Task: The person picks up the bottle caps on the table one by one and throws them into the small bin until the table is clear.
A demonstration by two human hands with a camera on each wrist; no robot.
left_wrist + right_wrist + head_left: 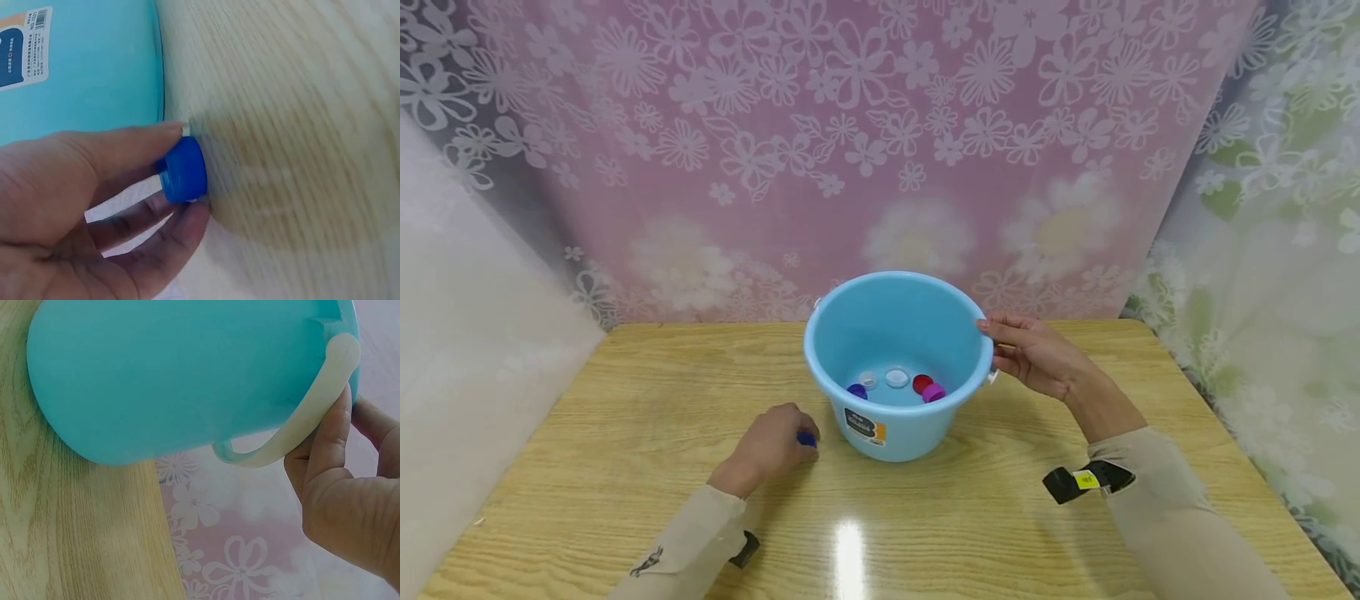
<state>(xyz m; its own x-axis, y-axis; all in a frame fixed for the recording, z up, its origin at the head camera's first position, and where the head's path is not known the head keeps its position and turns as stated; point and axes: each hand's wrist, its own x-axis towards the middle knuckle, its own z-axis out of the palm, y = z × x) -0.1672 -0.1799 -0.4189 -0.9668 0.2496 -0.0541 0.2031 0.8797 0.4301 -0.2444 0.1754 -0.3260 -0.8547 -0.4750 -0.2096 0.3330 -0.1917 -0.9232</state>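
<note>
My left hand (772, 443) pinches a blue bottle cap (187, 170) between thumb and fingertips, close at the table surface. Just right of it stands a light blue bucket (898, 317), upright, with a label on its front. On the bucket's right side, my right hand (1036, 354) grips the rim, thumb at the edge and fingers on the outside. Its fingers also lie against the white bucket handle (299, 428) in the right wrist view. Several caps lie on the bucket's bottom, among them a red cap (922, 383), a magenta cap (933, 392) and a white cap (897, 378).
Under everything is a wood-grain table (647, 433), its back edge close to a pink floral curtain (775, 167). White floral cloth (1285, 275) hangs along the right side. A strap with a black device (1063, 485) is on the right sleeve.
</note>
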